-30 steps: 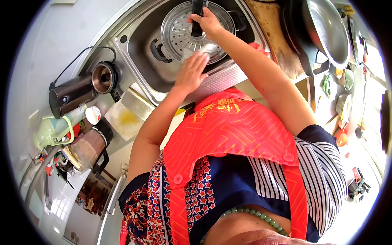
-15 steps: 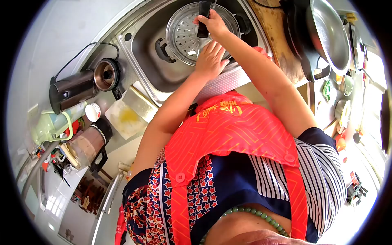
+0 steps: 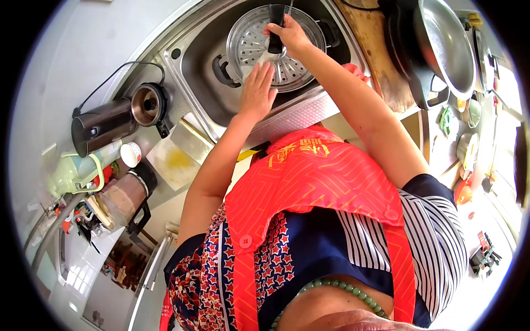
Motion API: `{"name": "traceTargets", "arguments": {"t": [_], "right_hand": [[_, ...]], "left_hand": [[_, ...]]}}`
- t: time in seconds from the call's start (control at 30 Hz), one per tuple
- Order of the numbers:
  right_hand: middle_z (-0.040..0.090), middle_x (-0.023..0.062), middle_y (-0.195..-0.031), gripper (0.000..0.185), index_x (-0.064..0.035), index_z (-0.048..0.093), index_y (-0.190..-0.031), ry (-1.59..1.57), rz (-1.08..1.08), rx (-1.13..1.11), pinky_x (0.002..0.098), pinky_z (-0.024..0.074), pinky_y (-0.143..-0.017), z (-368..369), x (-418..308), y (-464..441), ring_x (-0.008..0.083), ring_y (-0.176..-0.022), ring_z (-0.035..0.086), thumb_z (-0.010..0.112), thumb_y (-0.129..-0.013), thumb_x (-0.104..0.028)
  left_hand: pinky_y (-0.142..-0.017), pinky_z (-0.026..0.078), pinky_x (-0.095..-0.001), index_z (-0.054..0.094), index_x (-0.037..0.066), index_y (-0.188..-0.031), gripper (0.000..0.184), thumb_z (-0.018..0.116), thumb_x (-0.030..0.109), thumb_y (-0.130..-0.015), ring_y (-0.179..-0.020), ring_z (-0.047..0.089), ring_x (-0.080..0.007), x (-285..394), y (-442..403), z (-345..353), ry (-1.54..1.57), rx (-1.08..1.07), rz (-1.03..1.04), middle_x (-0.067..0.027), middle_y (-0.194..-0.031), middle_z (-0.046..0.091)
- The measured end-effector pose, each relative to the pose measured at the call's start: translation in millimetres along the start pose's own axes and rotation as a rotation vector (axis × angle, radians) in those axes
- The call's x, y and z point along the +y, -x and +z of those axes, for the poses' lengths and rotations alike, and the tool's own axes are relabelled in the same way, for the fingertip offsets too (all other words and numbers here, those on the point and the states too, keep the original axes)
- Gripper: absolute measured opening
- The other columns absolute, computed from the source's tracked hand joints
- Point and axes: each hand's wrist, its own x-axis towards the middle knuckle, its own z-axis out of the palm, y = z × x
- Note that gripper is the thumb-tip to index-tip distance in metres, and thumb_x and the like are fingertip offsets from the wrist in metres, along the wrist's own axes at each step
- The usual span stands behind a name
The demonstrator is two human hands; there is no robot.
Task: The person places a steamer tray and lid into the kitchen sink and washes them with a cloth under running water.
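In the sink, a steel steamer pot (image 3: 241,28) with black side handles holds a steamer tray (image 3: 249,41) full of holes. My right hand (image 3: 288,35) is closed around a black faucet head (image 3: 276,26) above the tray. Fingers stretched out and together, my left hand (image 3: 257,91) lies at the pot's near rim. Its fingertips reach over the tray's near left edge. Between them and the faucet's end is a whitish blur that looks like running water. Part of the tray is hidden behind the faucet and my right hand.
The steel sink (image 3: 201,52) surrounds the pot. At right, a wooden board (image 3: 389,71) lies beside dark pans and a large steel pan (image 3: 446,49). On the left are a dark kettle (image 3: 104,126), a paper cup (image 3: 130,154), a green jug (image 3: 72,174) and a blender jar (image 3: 122,198).
My left hand has moved left along the pot's near rim, away from my right forearm. The right hand keeps its grip on the faucet head. The view has shifted slightly.
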Motion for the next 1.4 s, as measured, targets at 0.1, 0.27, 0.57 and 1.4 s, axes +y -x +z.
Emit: {"name": "traceTargets", "arguments": {"t": [0.1,0.27,0.57,1.4], "right_hand": [[0.062,0.0068,-0.089,0.017,-0.0022,0.050,-0.101,-0.034,0.017,-0.009,0.0298,0.0498,-0.077,3,1,0,0.0166,-0.084,0.062,0.059,-0.087,-0.007],[0.061,0.0052,-0.081,0.015,-0.0022,0.054,-0.093,0.010,-0.026,0.091,0.0275,0.0470,-0.066,2,8,-1,0.0135,-0.072,0.057,0.064,-0.083,-0.008],[0.059,0.0017,-0.080,0.019,-0.0032,0.059,-0.097,-0.064,-0.009,0.120,0.0269,0.0452,-0.064,3,3,5,0.0111,-0.071,0.054,0.067,-0.081,-0.008],[0.059,0.0031,-0.084,0.021,-0.0047,0.059,-0.100,-0.103,0.015,0.078,0.0297,0.0455,-0.068,-2,6,0,0.0134,-0.077,0.055,0.066,-0.081,-0.008]], "left_hand": [[-0.107,0.026,-0.0424,0.038,0.001,-0.132,0.055,0.054,0.014,-0.081,-0.131,0.029,-0.0373,-15,-25,-5,0.011,0.099,-0.077,-0.0159,-0.140,0.034],[-0.106,0.030,-0.0431,0.046,0.004,-0.126,0.047,0.052,0.010,-0.080,-0.127,0.036,-0.0371,-72,-85,5,0.086,0.191,0.119,-0.0143,-0.133,0.045],[-0.108,0.027,-0.0390,0.045,0.014,-0.129,0.044,0.048,0.022,-0.086,-0.129,0.034,-0.0312,-100,-184,-5,0.182,-0.281,0.127,-0.0084,-0.134,0.046],[-0.107,0.030,-0.0379,0.042,0.015,-0.131,0.045,0.043,0.019,-0.087,-0.128,0.037,-0.0320,-136,-169,38,0.080,0.018,0.180,-0.0059,-0.138,0.042]]}}
